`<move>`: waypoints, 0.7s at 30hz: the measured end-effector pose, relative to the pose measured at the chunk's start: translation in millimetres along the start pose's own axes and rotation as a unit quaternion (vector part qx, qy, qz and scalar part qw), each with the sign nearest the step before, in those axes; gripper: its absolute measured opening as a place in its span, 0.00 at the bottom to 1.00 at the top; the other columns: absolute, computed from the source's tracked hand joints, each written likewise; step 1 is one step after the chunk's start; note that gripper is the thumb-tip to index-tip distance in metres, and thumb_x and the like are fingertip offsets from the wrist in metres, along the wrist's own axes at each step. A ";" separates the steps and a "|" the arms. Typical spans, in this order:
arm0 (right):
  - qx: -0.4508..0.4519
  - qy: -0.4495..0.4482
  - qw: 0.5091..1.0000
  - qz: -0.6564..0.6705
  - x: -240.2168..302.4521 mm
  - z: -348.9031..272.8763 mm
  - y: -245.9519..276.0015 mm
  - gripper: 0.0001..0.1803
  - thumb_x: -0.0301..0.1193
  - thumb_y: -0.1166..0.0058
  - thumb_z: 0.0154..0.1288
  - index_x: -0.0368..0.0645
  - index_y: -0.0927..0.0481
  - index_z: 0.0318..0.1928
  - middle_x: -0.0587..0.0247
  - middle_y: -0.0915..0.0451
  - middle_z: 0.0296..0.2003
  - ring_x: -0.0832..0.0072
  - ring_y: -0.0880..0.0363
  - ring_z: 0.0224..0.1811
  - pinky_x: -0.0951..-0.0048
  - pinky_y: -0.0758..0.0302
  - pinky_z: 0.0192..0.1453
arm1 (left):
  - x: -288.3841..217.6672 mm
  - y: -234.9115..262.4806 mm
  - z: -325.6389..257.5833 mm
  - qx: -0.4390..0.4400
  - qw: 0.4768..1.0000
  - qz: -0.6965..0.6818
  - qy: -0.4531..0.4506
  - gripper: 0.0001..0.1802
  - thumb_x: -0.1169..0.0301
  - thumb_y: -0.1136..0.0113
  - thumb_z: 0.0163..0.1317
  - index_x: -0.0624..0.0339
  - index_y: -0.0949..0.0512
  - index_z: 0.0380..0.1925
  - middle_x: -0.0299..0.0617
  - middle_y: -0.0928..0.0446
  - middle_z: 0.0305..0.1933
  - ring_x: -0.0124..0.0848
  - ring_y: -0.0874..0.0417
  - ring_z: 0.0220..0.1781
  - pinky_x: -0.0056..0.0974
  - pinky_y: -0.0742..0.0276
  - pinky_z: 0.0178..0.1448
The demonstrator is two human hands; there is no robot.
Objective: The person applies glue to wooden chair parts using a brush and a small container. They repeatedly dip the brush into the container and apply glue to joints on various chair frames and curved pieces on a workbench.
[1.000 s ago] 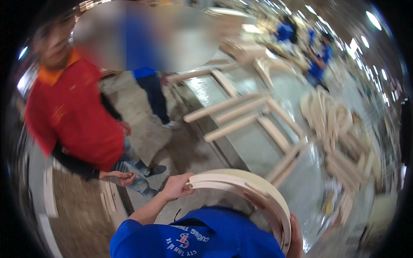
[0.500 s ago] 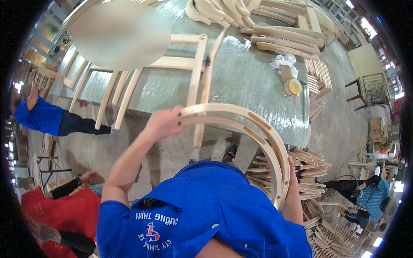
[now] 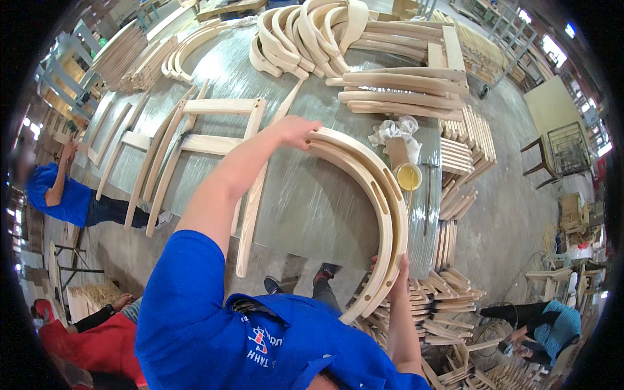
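Two pale curved wooden chair rails [image 3: 383, 188], lying one alongside the other with slots and round holes along their edges, form a wide arc over the near right part of the table. My left hand [image 3: 298, 132] is closed around their far end. My right hand [image 3: 398, 276] grips the near part of the arc from its outer side; its fingers are partly hidden behind the wood. A wooden chair frame [image 3: 221, 107] lies left of the rails, partly covered by my left forearm. Right of the arc stands a cup of yellow liquid [image 3: 409, 176], with a thin stick in it.
The film-covered table [image 3: 305, 221] holds curved wooden parts [image 3: 305, 39] at the back and a stack of wooden legs [image 3: 403, 91]. A crumpled white cloth [image 3: 396, 130] lies behind the cup. Wooden pieces [image 3: 448, 305] are piled at the lower right. Other people work on both sides.
Both hands have carried the curved rails forward over the table. My left arm now reaches farther out, and my body stands turned and closer to the table's right end.
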State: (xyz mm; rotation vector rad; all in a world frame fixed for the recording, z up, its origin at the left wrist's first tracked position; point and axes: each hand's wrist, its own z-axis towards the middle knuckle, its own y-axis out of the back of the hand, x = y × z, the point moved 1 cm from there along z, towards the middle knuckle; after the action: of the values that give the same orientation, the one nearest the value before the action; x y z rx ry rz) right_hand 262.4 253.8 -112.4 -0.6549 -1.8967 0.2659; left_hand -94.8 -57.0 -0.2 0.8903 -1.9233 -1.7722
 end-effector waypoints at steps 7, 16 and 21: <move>0.000 0.059 0.991 -0.124 18.5 -4.1 -16.0 0.39 0.41 0.44 0.55 0.43 0.46 0.64 0.52 0.31 0.50 0.62 0.22 0.41 0.64 0.21 0.40 | 6.1 -8.5 11.0 0.008 0.999 -0.022 0.029 0.31 0.60 0.33 0.41 0.50 0.35 0.46 0.50 0.22 0.38 0.48 0.22 0.42 0.48 0.26 0.43; -0.087 0.192 0.807 -0.551 44.3 -43.6 -34.7 0.50 0.28 0.36 0.41 0.42 0.47 0.66 0.49 0.31 0.54 0.59 0.30 0.55 0.61 0.34 0.60 | -47.9 -29.8 -70.1 -0.073 0.991 -0.016 0.114 0.33 0.59 0.34 0.45 0.51 0.35 0.52 0.48 0.27 0.50 0.46 0.27 0.52 0.48 0.30 0.53; -0.210 0.175 0.722 -0.636 48.0 -56.3 -75.7 0.44 0.31 0.42 0.47 0.54 0.46 0.67 0.47 0.34 0.55 0.50 0.33 0.57 0.56 0.34 0.59 | -50.8 -44.9 -156.7 -0.409 0.871 -0.053 0.266 0.26 0.56 0.41 0.53 0.49 0.29 0.52 0.45 0.32 0.58 0.44 0.35 0.61 0.48 0.40 0.63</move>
State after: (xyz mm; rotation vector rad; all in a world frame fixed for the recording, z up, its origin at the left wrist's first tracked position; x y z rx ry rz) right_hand 275.4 211.5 -16.2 0.4199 -1.6156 -1.1223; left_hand 53.9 -139.5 -16.0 0.9992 -0.6723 -1.8723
